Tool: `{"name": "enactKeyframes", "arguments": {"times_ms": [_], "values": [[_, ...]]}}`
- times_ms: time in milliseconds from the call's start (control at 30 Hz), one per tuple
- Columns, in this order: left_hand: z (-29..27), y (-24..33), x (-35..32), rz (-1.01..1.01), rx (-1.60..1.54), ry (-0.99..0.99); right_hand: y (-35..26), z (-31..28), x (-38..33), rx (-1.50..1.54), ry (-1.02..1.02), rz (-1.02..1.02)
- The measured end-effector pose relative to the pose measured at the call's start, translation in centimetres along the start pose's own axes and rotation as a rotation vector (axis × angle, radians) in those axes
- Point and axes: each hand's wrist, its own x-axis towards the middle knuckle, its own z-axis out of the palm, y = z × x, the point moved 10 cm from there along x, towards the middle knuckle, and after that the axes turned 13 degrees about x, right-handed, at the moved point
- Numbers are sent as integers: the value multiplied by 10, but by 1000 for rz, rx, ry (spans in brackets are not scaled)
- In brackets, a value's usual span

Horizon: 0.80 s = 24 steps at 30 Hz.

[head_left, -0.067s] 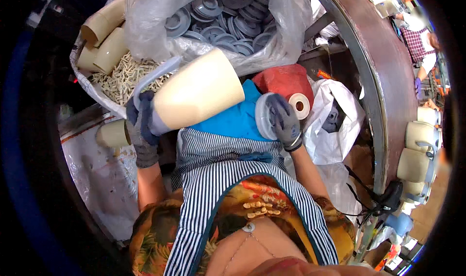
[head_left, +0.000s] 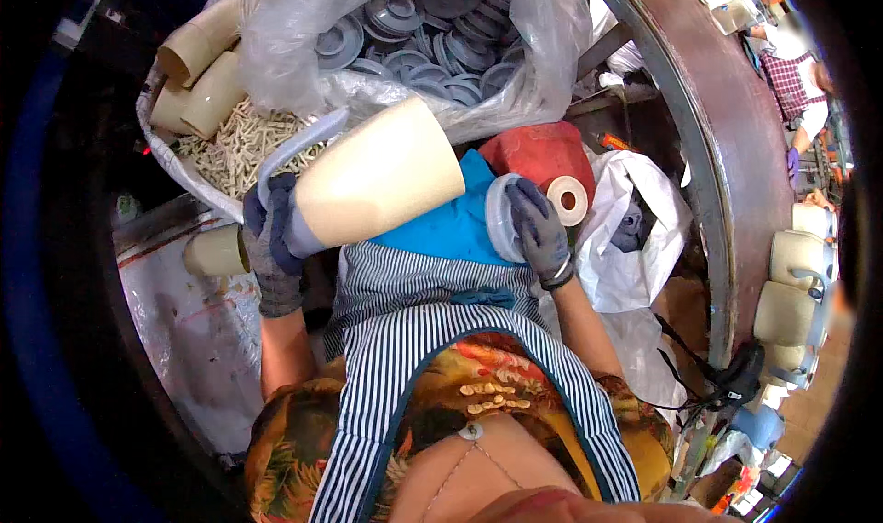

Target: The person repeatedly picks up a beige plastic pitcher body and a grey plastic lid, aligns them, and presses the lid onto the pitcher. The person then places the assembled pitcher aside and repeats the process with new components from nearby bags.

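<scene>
- Striped apron (head_left: 395,357), lower middle of the frame, with a blue cloth (head_left: 432,229) beyond it.
- Left hand (head_left: 273,247), left of centre: gloved, fingers gripping the grey end of a cream jug (head_left: 382,178). The jug lies tilted at mid-frame, grey handle (head_left: 296,141) on its upper left side.
- Right hand (head_left: 549,233), right of centre: gloved, fingers closed on the edge of a pale grey disc (head_left: 501,219), apart from the jug.
- The step in hand looks like handling both pieces, one per hand; from this pose, the next move calls for a steady jug and a firm hold on the disc.
- Red bundle (head_left: 538,155) and small roll (head_left: 567,201), just beyond the right hand.
- Sack (head_left: 189,184) of pegs (head_left: 253,137), upper left; clear bag (head_left: 280,58) of grey discs (head_left: 446,58), top centre.
- Surface (head_left: 731,146), right; a co-worker (head_left: 786,81) beyond, upper right.
</scene>
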Motion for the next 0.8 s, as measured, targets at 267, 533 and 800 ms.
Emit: {"name": "enactKeyframes", "arguments": {"times_ms": [267,533,800], "values": [[-5,15,-37,-17,-34,-58,-26,3,-8,-196,-159,-89],[-1,6,-37,44,55,-136,-38,9,-9,-173,-165,-218],[10,29,-39,40,-87,-214,-30,-30,10,941,353,84]]}}
